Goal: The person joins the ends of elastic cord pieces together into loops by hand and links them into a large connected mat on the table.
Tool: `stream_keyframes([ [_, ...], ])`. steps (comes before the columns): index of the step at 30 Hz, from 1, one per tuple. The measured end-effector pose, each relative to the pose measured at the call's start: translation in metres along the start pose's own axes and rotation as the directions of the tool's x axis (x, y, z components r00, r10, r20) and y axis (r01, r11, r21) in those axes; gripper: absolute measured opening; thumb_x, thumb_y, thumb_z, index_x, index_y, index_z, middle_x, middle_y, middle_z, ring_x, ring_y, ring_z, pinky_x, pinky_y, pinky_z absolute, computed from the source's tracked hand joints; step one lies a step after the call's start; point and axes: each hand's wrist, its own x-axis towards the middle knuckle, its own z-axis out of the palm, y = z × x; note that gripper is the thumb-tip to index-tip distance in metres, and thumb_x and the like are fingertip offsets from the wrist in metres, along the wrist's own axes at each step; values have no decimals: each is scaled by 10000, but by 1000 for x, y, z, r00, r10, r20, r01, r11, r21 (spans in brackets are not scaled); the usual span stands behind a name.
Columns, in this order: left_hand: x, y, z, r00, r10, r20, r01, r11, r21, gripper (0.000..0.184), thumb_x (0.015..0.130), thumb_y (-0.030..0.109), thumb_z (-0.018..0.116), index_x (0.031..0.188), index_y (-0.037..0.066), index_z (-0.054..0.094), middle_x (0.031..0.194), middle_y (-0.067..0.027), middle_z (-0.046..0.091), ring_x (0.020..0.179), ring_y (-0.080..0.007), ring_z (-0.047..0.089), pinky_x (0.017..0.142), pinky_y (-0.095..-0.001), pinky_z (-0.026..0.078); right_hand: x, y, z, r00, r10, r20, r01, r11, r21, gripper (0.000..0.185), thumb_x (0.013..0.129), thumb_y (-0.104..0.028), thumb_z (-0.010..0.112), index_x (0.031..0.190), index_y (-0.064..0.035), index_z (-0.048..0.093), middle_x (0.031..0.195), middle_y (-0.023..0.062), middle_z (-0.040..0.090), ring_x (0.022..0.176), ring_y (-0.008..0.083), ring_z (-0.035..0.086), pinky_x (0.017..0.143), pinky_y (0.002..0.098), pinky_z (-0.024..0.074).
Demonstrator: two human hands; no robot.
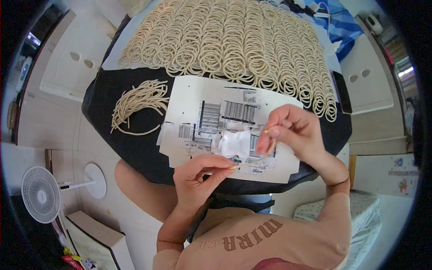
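A short beige cord stretches between my two hands above a white card sheet printed with barcodes. My left hand pinches one end between thumb and fingertips, low over the sheet's front edge. Higher and to the right, my right hand has its thumb and index finger pressed together on the cord's other end; its exact grip is partly hidden. Between the hands lies a small white crumpled piece, its kind unclear. Left of the sheet is a loose bundle of cut beige cords.
Overlapping rows of beige cord rings cover the table's far half. A dark phone lies at the right edge, on the black cloth. Blue checked fabric sits far right. A white fan stands on the left.
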Motion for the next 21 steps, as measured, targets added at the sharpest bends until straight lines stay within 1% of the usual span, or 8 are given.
stream_keyframes([
  [2, -2, -1, 1, 1000, 3, -7, -4, 1000, -11, 130, 801, -123, 640, 918, -65, 639, 923, -134, 665, 844, -175, 656, 764, -260, 551, 0, -14, -9, 999, 31, -31, -31, 999, 10, 107, 925, -21, 543, 999, 56, 550, 808, 158, 672, 632, 197, 667, 540, 263, 530],
  [5, -4, -1, 0, 999, 24, -24, -23, 999, 24, 122, 797, -114, 645, 908, -64, 637, 917, -132, 669, 831, -177, 654, 737, -268, 546, -3, -36, -32, 995, 98, 35, -98, 995, -4, 121, 908, -24, 566, 980, 72, 584, 752, 173, 673, 557, 212, 656, 480, 265, 517],
  [7, -6, 0, -1, 999, 10, -45, -8, 999, 50, 110, 799, -92, 653, 902, -57, 637, 914, -126, 672, 819, -163, 650, 721, -267, 536, -2, -41, -41, 996, 64, 55, -44, 953, -299, 133, 879, -46, 599, 979, 38, 624, 753, 151, 681, 591, 198, 668, 529, 275, 518],
  [10, -3, 14, -14, 985, 165, -55, -125, 891, 436, 133, 795, -59, 664, 923, -53, 631, 912, -125, 674, 813, -166, 648, 723, -269, 515, 6, -18, -55, 974, -194, 113, 192, 458, -868, 134, 840, -100, 642, 960, -44, 662, 746, 117, 669, 678, 248, 673, 608, 312, 509],
  [13, 7, 46, -25, 948, 289, -132, -9, 439, 898, 197, 801, 3, 673, 993, -14, 633, 991, -131, 656, 839, -207, 644, 725, -280, 513, 12, -15, -49, 959, -273, -75, -3, 255, -967, 146, 835, -72, 653, 956, 10, 658, 794, 104, 676, 707, 174, 674, 643, 268, 513],
  [17, 26, 46, -63, 910, 394, -132, 74, 159, 985, 257, 809, 66, 677, 1061, 49, 632, 1081, -120, 614, 951, -283, 598, 796, -348, 494, 14, -12, -49, 922, -339, -186, 73, 625, -777, 150, 825, -145, 674, 941, -51, 660, 731, 99, 665, 619, 223, 654, 583, 310, 502],
  [19, 28, 43, -84, 925, 375, -59, 83, -49, 995, 270, 814, 91, 677, 1079, 72, 631, 1096, -110, 599, 996, -298, 572, 840, -376, 475, 10, -15, -49, 961, -267, -78, 95, 579, -810, 159, 804, -155, 691, 931, -64, 664, 748, 75, 671, 626, 201, 648, 591, 308, 501],
  [21, 30, 41, -93, 946, 321, -53, 46, 29, 999, 247, 810, 86, 680, 1045, 48, 616, 1036, -114, 601, 985, -300, 560, 851, -392, 448, 4, -21, -51, 995, -74, 62, 92, 525, -846, 149, 781, -153, 711, 903, -78, 670, 768, 44, 668, 654, 177, 646, 605, 295, 499],
])
